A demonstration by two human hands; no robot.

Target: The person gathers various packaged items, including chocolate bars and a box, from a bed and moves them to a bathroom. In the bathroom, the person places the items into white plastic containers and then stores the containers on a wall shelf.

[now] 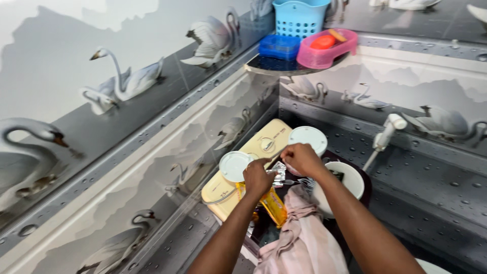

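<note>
Over the washing machine (pixel 253 152), both hands (pixel 258 178) (pixel 303 159) stretch a foil sachet (pixel 278 170) sideways.

Grey wall tiles (pixel 76 61) printed with white swans fill the left and top right of the frame. A corner shelf (pixel 276 66) at top centre carries coloured plastic baskets (pixel 299 18).

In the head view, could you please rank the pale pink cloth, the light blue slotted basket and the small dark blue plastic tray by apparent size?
1. Pale pink cloth, though nearness to the camera inflates it.
2. Light blue slotted basket, partly cropped.
3. Small dark blue plastic tray.
</note>
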